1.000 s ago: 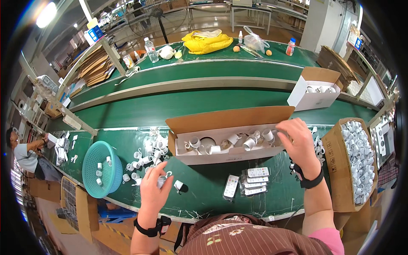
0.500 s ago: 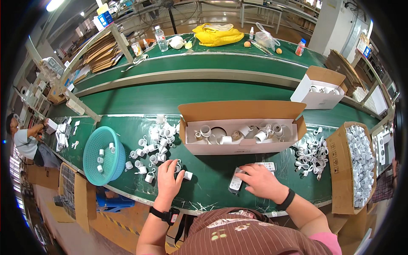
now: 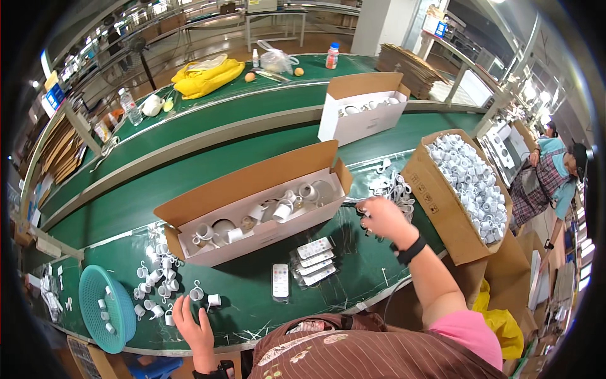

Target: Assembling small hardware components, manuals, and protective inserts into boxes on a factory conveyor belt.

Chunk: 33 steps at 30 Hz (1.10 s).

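My left hand (image 3: 194, 327) is open over the table's near left, fingers spread beside a scattered group of white lamp sockets with hooks (image 3: 154, 276). Close to its fingertips lies a single white socket (image 3: 214, 300). My right hand (image 3: 384, 218) is curled down at the edge of a heap of white cables (image 3: 399, 189); whatever is under its fingers is hidden. Between the hands, one white remote control (image 3: 280, 282) lies flat, next to several wrapped remote controls (image 3: 315, 260) in an overlapping stack. Behind them stands an open long white box (image 3: 265, 237) with sockets in its cutouts.
A turquoise basket (image 3: 91, 309) with a few sockets stands at the left. A carton (image 3: 426, 189) full of white sockets stands at the right, and another open white box (image 3: 363, 123) is farther back. Two people work at the far right.
The view has swung to the right. My right hand has left the remote controls and moved over to the cables. My left hand stays by the sockets.
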Each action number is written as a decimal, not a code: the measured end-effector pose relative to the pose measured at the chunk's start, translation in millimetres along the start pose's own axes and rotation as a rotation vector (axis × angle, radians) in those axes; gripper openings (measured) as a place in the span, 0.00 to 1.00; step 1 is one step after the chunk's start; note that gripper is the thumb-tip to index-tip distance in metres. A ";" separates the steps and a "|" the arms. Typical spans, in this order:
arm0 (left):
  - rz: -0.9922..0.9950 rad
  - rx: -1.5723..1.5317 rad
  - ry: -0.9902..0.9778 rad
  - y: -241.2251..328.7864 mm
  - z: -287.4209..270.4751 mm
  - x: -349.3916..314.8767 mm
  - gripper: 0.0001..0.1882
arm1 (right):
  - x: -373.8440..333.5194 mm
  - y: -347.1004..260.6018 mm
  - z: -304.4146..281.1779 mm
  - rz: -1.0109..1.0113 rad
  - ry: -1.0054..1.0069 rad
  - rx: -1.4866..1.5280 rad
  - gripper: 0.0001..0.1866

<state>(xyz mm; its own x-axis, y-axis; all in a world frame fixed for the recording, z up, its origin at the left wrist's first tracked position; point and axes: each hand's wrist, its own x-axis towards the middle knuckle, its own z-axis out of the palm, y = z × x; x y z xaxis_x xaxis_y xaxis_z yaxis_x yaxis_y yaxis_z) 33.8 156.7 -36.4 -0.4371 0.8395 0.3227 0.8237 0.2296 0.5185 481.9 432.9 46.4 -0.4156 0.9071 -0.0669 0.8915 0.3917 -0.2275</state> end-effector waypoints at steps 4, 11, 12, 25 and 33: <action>0.058 -0.026 -0.016 13.8 5.5 9.4 0.24 | -3.8 60.9 13.1 0.056 0.017 -0.227 0.20; 0.057 -0.047 -0.021 26.6 3.7 13.4 0.21 | 6.9 88.3 38.3 -0.002 -0.011 -0.149 0.14; 0.055 -0.033 -0.018 25.2 2.4 12.5 0.21 | 8.3 87.4 34.6 -0.001 -0.012 -0.144 0.14; 0.047 -0.032 -0.002 10.6 9.3 1.0 0.20 | 23.2 87.3 18.6 0.370 0.121 0.589 0.18; 0.017 -0.040 -0.030 9.7 13.5 -7.7 0.16 | 19.7 64.2 23.2 0.420 -0.123 0.347 0.32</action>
<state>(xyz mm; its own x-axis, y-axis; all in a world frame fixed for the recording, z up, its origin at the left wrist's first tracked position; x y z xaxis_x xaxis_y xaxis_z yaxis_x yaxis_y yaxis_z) 50.0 159.2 -44.6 -0.4115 0.8577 0.3083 0.8157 0.1957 0.5444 526.8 472.4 7.9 -0.0743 0.9416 -0.3285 0.8822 -0.0916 -0.4620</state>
